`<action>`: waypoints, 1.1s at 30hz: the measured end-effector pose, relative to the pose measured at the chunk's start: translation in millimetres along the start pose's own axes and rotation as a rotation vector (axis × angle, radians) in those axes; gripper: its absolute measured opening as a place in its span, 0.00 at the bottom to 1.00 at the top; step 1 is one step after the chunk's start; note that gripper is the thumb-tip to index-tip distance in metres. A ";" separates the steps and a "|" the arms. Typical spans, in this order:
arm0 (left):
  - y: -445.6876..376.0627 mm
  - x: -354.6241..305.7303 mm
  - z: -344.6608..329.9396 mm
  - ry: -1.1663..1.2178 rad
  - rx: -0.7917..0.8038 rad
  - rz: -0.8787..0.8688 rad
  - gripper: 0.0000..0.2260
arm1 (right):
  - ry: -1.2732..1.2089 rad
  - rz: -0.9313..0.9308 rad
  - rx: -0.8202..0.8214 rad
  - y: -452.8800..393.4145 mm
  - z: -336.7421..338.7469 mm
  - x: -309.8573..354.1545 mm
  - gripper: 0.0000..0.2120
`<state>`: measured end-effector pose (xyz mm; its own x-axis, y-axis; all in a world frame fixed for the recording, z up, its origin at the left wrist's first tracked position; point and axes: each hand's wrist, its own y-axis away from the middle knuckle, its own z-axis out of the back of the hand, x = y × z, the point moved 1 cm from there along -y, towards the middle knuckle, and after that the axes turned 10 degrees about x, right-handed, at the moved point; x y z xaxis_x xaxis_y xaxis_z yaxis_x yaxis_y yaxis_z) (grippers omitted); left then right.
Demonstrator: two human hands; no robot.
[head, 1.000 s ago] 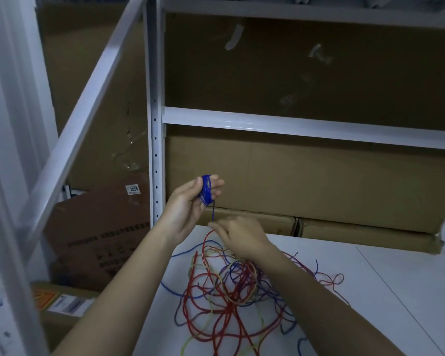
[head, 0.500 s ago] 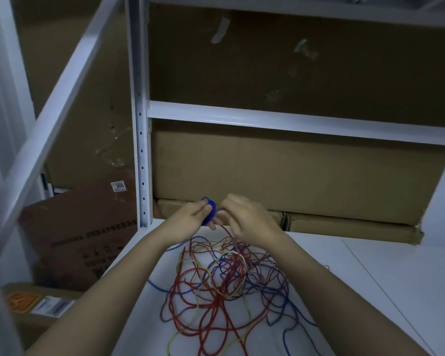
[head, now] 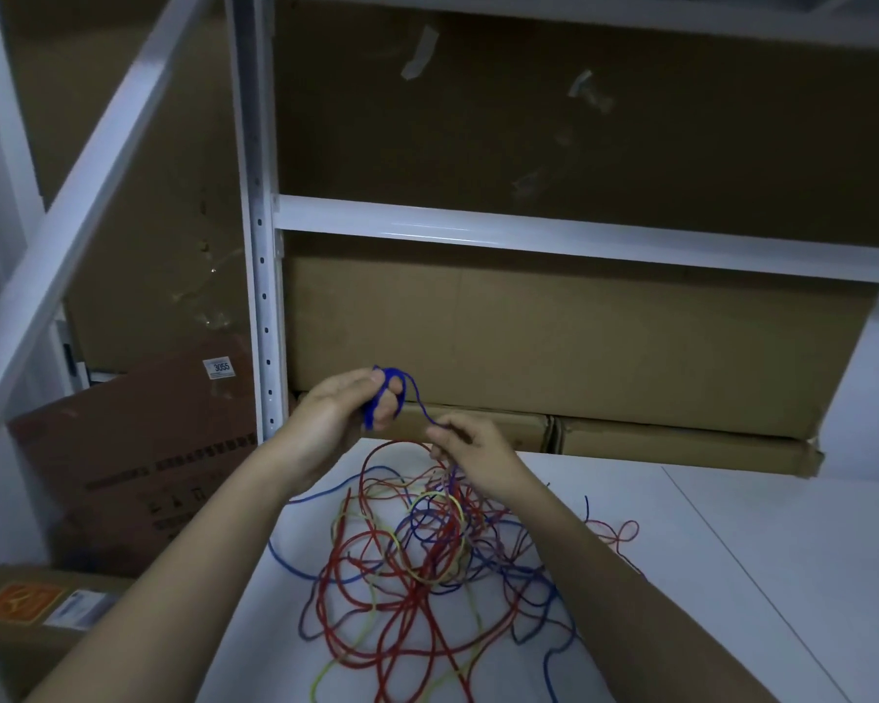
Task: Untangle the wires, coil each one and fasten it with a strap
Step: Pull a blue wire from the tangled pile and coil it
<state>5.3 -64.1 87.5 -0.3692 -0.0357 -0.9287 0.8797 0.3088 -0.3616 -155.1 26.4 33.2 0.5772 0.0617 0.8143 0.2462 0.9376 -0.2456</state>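
Above the white bench (head: 731, 575), a small coil of thin blue wire (head: 382, 398) loops round the curled fingers of the left hand (head: 333, 418); its free strand runs down to the right hand (head: 470, 449), pinched there. Below lies a loose tangle of red, blue and yellow wires (head: 417, 565), before brown cardboard boxes (head: 554, 337) and a white metal shelf frame (head: 260, 220)

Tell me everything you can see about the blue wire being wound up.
The blue wire is thin, flexible and looks plastic-coated. Part of it is wound in a small coil around the fingers of the left hand. A free strand arcs down to the right hand, which pinches it, then runs into the tangled pile.
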 end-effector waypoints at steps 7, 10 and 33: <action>-18.3 -3.5 -1.2 0.129 -0.220 -0.154 0.13 | 0.630 -0.190 -0.034 3.3 7.9 4.9 0.24; -25.4 -9.3 -1.1 0.164 -0.287 -0.182 0.14 | 0.158 -0.075 -0.320 -16.9 35.4 46.0 0.21; -8.8 -11.4 24.0 -0.226 -0.504 -0.107 0.14 | 0.626 -0.180 0.228 -19.1 30.2 61.4 0.27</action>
<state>8.9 -89.2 99.3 -0.3264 -0.2780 -0.9034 0.5680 0.7063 -0.4225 -147.8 22.6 103.8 0.9005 -0.2466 0.3582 0.2501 0.9675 0.0373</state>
